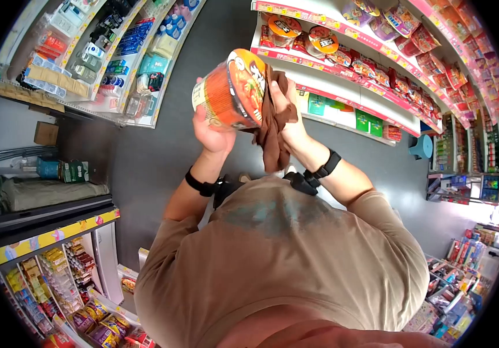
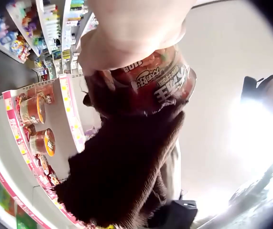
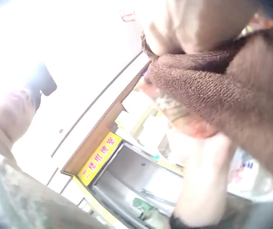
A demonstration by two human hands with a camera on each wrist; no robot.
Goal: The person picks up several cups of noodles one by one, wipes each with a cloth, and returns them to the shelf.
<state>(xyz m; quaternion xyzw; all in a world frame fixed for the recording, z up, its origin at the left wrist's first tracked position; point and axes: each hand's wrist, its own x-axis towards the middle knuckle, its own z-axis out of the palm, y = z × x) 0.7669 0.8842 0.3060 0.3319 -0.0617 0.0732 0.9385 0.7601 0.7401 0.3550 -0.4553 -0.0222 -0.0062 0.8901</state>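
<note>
A large instant noodle bowl (image 1: 217, 93), orange and cream with a printed lid, is held tilted on its side in front of the chest. My left hand (image 1: 213, 132) grips its side and base from the left. A brown cloth (image 1: 274, 130) lies bunched against the lid side, with my right hand (image 1: 287, 110) holding it there, fingers over the fabric. In the left wrist view the cloth (image 2: 122, 167) hangs down below the bowl (image 2: 150, 83). The right wrist view shows the cloth (image 3: 203, 90) covering most of the bowl.
Ahead on the right, a shelf (image 1: 342, 64) carries more noodle bowls (image 1: 323, 40) and packets. Toiletries fill a shelf (image 1: 104, 52) at the left. A snack rack (image 1: 52, 272) stands at lower left, and a blue bin (image 1: 420, 147) on the floor at right.
</note>
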